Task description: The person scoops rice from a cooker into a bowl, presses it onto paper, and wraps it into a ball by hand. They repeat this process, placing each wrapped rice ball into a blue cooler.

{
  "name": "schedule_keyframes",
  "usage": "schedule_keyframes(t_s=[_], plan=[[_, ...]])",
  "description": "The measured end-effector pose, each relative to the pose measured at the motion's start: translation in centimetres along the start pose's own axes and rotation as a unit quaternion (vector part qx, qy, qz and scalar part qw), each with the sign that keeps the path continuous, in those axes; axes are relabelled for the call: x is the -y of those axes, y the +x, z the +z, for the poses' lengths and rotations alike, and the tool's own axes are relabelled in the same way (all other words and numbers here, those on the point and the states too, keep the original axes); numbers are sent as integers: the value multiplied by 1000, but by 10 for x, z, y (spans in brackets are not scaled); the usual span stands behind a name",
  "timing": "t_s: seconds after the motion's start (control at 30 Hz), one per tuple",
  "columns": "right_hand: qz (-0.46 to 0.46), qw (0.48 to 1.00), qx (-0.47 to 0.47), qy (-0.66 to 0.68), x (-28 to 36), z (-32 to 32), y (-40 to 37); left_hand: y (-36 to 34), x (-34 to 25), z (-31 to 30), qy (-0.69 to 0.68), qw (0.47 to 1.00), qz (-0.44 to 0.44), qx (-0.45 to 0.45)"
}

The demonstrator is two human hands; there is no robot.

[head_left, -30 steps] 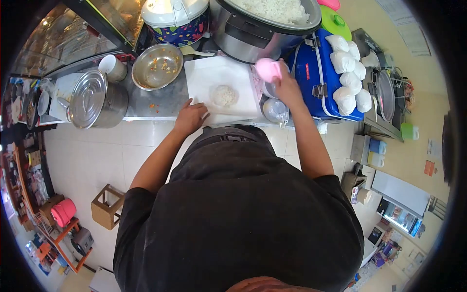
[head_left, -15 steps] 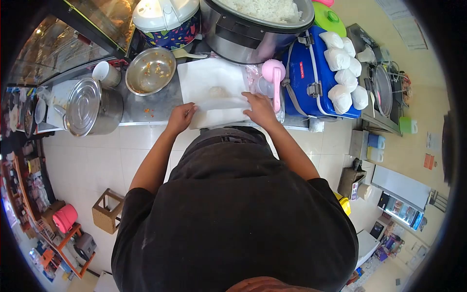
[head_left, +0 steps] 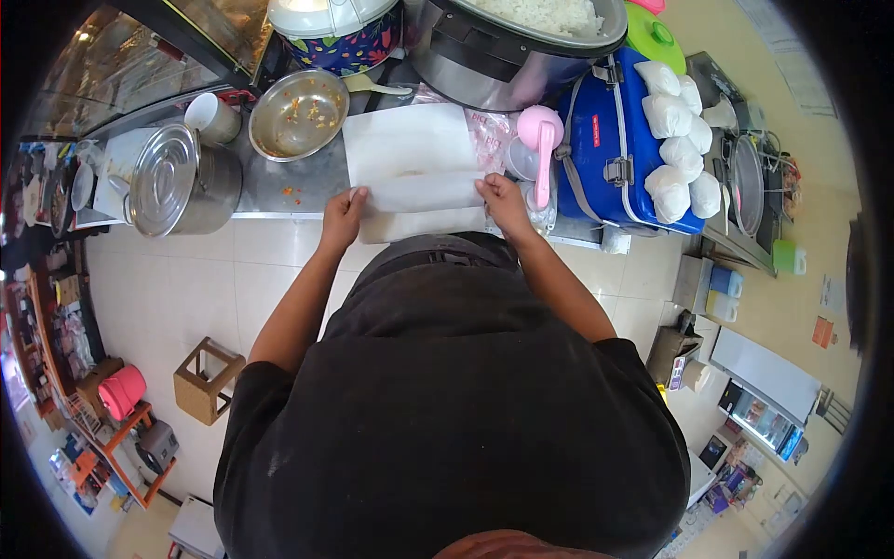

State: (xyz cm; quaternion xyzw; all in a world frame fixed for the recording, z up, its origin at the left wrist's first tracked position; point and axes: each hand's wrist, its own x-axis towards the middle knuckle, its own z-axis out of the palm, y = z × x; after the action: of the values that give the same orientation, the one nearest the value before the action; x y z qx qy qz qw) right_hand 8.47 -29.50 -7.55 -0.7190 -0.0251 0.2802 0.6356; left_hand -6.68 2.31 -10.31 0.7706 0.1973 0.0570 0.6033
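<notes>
A sheet of white wrapping paper (head_left: 410, 135) lies on the counter in front of me, with its near part raised and folded over. My left hand (head_left: 344, 218) is closed in a pinch on the left end of the raised paper. At the right end, my right hand (head_left: 508, 207) pinches the same flap between thumb and fingers. A sliver of a pale food mound (head_left: 410, 173) shows just beyond the flap; the rest of it is hidden. Beside my right hand are a pink-handled scoop (head_left: 543, 168) and a clear plastic cup (head_left: 522, 158).
Left of the paper stand a lidded steel pot (head_left: 191, 191), a white cup (head_left: 212, 118) and a steel bowl (head_left: 298, 116) with food scraps. A large rice cooker (head_left: 503, 65) stands behind. To the right, a blue cooler box (head_left: 596, 140) carries several white wrapped bundles (head_left: 669, 191).
Both hands have moved the near paper flap away from me, over the pale mound, which is now mostly covered. My right hand's fingers have closed from a looser hold. The view has shifted slightly.
</notes>
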Motion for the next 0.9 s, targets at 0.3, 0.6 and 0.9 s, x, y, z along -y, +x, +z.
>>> schedule_keyframes(t_s=[0.3,0.6,0.9], plan=[[-18,957,-105,-271,-15,9,27,26,-7,13,187,975,-101,-56],[-67,892,-114,-433,26,25,21,28,-29,2,277,956,-33,-86],[-183,765,-5,-618,61,43,104,55,-73,-13,243,963,102,-62]])
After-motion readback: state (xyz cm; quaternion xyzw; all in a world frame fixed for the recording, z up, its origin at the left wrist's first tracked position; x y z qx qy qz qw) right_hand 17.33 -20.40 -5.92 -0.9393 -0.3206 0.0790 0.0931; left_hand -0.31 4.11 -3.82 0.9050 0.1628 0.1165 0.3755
